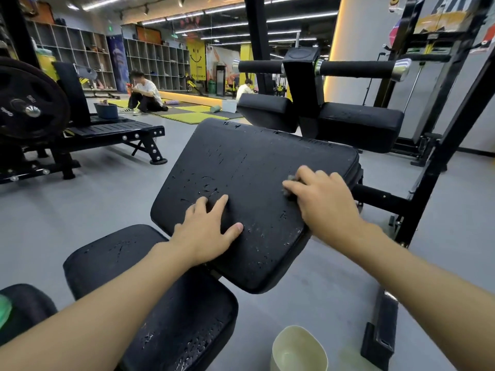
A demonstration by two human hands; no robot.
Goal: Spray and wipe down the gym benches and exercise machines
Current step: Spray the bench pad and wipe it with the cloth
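A large black bench pad (241,167) with cracked, flaking vinyl tilts in front of me. My left hand (206,231) rests flat on its near left part, fingers spread. My right hand (321,196) presses a small grey cloth (290,180) against the pad's right side, fingers curled over it; most of the cloth is hidden under the hand. A lower black seat pad (150,285) lies below my left forearm. Two more pads (359,124) and foam rollers (356,68) sit behind on the same machine.
A cream bucket (297,349) stands on the floor at the lower right. The machine's black frame (434,167) rises on the right. A weight plate (29,103) and another bench (112,132) are at left. A person (144,95) sits on mats far back.
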